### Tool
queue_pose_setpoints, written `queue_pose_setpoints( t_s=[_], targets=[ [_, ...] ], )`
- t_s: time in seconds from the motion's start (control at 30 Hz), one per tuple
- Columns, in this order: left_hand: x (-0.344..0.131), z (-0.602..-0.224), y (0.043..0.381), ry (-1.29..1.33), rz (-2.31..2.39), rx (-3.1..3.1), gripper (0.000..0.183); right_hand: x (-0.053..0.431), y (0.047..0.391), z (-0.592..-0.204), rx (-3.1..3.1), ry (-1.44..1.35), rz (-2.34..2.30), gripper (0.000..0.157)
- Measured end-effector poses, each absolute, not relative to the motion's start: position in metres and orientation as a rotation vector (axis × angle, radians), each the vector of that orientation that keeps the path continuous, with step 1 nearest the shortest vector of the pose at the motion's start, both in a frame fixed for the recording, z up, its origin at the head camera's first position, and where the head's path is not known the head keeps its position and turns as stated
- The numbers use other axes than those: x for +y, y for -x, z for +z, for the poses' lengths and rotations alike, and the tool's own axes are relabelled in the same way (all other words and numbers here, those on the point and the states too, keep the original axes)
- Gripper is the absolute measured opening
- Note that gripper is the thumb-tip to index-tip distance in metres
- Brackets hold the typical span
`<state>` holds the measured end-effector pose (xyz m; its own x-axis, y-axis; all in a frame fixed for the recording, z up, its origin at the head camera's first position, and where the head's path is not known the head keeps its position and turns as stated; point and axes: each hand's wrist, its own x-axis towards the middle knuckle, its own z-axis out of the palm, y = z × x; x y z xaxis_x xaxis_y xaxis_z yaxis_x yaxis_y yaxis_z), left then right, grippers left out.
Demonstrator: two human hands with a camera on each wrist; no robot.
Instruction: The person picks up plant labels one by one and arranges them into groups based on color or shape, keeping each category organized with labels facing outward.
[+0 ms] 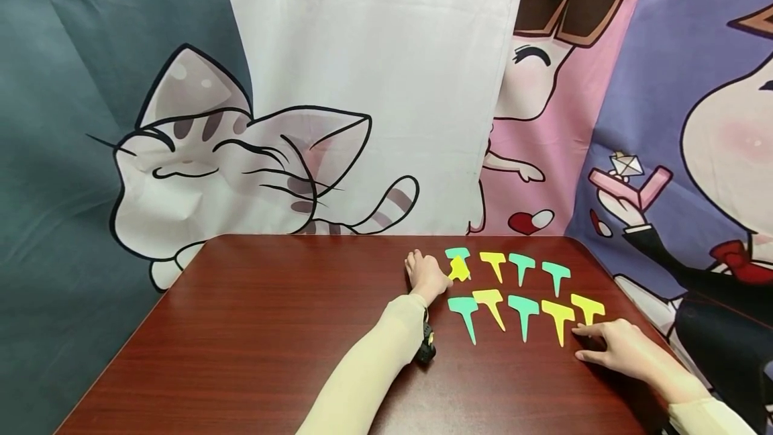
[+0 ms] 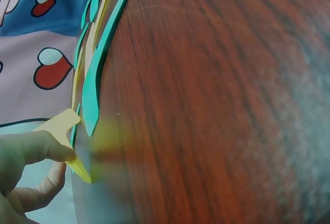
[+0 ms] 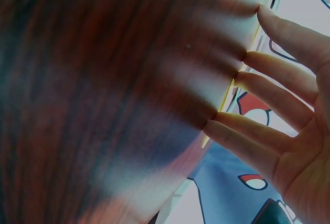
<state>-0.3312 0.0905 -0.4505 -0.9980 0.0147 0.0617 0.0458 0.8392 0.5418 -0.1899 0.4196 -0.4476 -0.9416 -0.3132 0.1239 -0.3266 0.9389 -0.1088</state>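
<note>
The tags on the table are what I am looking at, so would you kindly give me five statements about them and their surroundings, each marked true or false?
1. The left hand pinches a yellow tag. True.
2. Every tag is yellow. False: green tags lie among the yellow ones.
3. The tag nearest the right hand is yellow. True.
4. The table is white. False: the table is dark reddish brown.
5. The backdrop behind is plain. False: the backdrop bears cartoon pictures, including a cat.
</note>
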Motion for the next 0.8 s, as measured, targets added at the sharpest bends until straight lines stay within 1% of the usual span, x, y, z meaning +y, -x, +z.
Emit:
queue_pose_setpoints(
  t_s=[0.4, 0.63, 0.8],
  targets=[
    [0.0909, -0.4535, 0.3325, 0.168, -0.811, -2.95, 0.029, 0.4202, 0.1898, -0.4477, -2.983, -0.507, 0.177, 0.045],
    [0.0887, -0.4544, 0.3274, 0.229, -0.828, -2.908, 0.034, 0.42, 0.1901, -0.4479, -2.99, -0.506, 0.189, 0.044],
    [0.0868, -0.4546, 0.3257, 0.274, -0.87, -2.888, 0.032, 0.4202, 0.1893, -0.448, -2.983, -0.505, 0.187, 0.044]
  ],
)
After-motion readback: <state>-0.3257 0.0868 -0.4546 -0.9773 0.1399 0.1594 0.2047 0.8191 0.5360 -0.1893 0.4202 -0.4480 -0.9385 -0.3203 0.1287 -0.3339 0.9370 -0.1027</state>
